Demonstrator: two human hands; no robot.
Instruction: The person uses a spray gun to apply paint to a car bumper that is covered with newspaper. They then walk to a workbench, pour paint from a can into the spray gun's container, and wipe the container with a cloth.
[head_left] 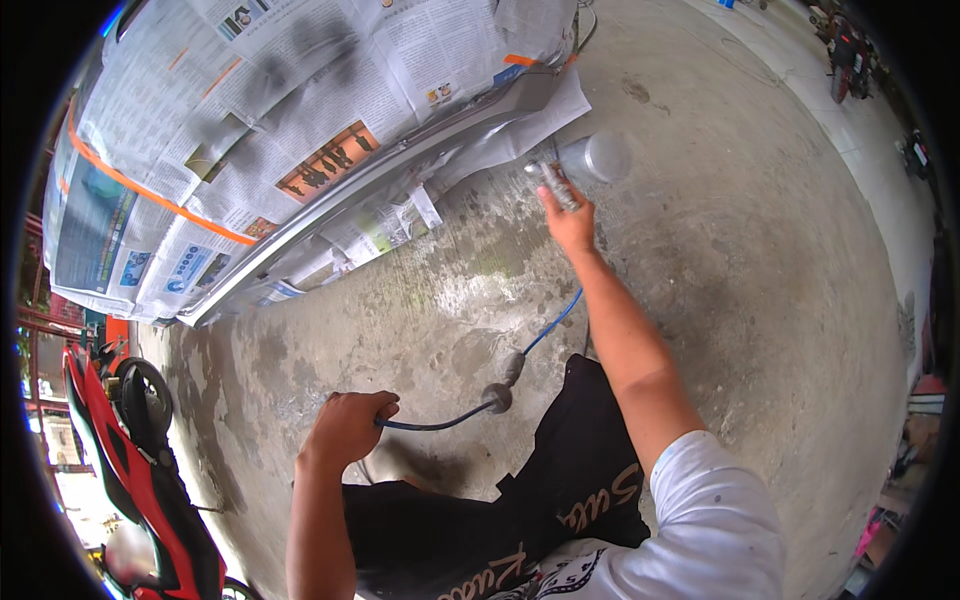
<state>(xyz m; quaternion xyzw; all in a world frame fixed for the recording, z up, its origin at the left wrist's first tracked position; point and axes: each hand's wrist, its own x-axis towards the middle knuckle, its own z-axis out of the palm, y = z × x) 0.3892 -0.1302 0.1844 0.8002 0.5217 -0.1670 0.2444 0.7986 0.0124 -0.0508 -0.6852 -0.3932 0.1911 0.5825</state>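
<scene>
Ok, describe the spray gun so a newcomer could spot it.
Start at the large newspaper-covered shape filling the upper left; just below its right end is the right hand. That hand holds the spray gun, set apart from the thin blue hose in the left hand by its wide, round, silvery cup.

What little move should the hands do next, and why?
Perhaps sweep the silver metal spray gun, gripped in the right hand, leftward along the long, shiny silver strip: grey-and-white printed newspaper sheets border it on both sides, leaving it bare, and the left hand holds the thin blue rubbery hose.
</scene>
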